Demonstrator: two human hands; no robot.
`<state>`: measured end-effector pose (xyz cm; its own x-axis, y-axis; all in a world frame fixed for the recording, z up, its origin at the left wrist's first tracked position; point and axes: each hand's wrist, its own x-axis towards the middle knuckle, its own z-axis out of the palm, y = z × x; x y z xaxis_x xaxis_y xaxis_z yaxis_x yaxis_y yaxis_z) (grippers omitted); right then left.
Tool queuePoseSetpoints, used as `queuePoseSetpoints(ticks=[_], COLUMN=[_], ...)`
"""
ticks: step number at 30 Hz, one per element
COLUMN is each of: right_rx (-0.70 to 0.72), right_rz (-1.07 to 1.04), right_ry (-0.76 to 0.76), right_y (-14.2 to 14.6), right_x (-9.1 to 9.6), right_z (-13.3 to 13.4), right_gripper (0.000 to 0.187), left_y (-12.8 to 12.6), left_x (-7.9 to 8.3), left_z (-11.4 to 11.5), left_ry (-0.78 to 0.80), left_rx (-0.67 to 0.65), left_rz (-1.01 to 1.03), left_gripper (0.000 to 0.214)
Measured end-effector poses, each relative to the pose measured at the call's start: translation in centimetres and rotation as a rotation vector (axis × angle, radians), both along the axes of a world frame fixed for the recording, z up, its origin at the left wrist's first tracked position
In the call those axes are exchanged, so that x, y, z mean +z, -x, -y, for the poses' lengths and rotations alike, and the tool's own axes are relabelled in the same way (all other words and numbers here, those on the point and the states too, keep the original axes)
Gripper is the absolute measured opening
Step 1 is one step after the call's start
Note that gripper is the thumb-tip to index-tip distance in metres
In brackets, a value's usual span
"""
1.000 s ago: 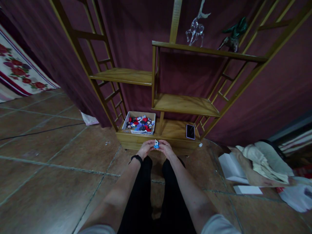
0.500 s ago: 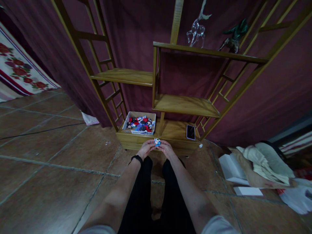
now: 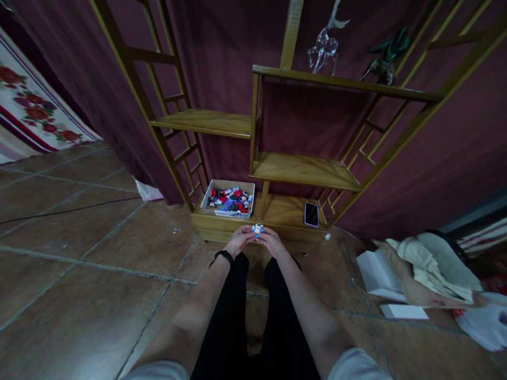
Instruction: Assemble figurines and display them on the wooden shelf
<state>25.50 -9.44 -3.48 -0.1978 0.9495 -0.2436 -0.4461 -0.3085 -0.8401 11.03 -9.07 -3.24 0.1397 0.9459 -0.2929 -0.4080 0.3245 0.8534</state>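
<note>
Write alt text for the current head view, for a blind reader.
A person's bare left hand and bare right hand hold a small blue-and-white figurine before a brown wooden shelf unit. On its lowest shelf are a shallow white box of small multicoloured figures and a purple-rimmed black phone.

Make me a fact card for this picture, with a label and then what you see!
Hands: left hand and right hand hold a little toy between their fingers
Toy colors: mostly blue and white
Left wrist: black band
Bottom shelf: box of small toys at left, phone lying at right
High shelf: see-through deer, dark green figure
</note>
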Motion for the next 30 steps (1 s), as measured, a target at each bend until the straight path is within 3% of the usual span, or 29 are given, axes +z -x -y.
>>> queuePoseSetpoints(ticks=[15,30], right_rx=[-0.010,0.027], right_rz=[-0.014,-0.008], right_ry=[0.075,0.050], right_y=[-0.15,-0.47], right_x=[0.12,0.19], right_z=[-0.36,-0.31], right_gripper=[0.023,0.025], left_y=[0.02,-0.14], left_x=[-0.11,-0.34], left_z=[-0.19,-0.09], left_ry=[0.024,-0.012], left_rx=[0.001,0.009], left_rz=[0.006,-0.001], left_gripper=[0.024,0.024])
